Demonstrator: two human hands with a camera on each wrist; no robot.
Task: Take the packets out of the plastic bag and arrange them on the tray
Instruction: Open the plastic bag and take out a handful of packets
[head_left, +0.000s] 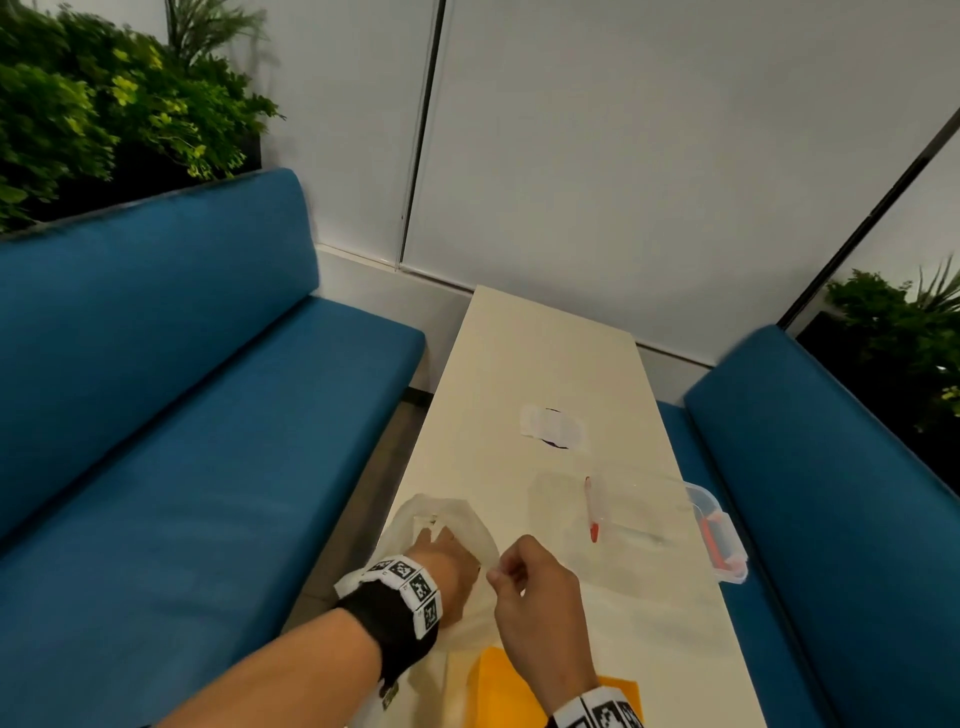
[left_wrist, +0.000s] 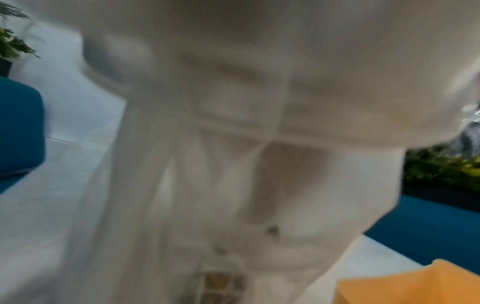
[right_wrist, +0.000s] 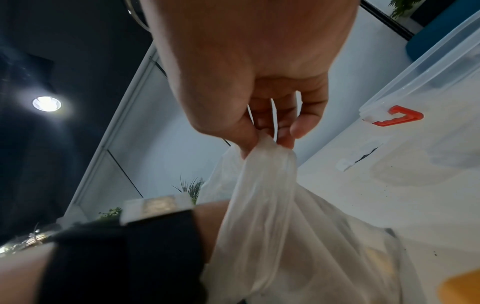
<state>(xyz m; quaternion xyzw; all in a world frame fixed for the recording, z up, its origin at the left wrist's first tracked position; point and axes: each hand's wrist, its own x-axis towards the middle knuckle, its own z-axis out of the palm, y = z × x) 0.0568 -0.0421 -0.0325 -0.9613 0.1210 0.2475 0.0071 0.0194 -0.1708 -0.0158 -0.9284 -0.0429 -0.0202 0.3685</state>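
plastic bag (head_left: 457, 519), right hand (head_left: 535, 587) pinching rim, left hand (head_left: 441, 561) inside

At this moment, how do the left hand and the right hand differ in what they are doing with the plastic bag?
The left hand reaches into the plastic bag's open mouth, its fingers hidden by the film; the right hand stays outside and pinches the bag's gathered edge between thumb and fingertips. The left hand lies low near the table; the right hand holds its edge raised. Whether the left hand grips anything cannot be seen. Both work on the same bag.
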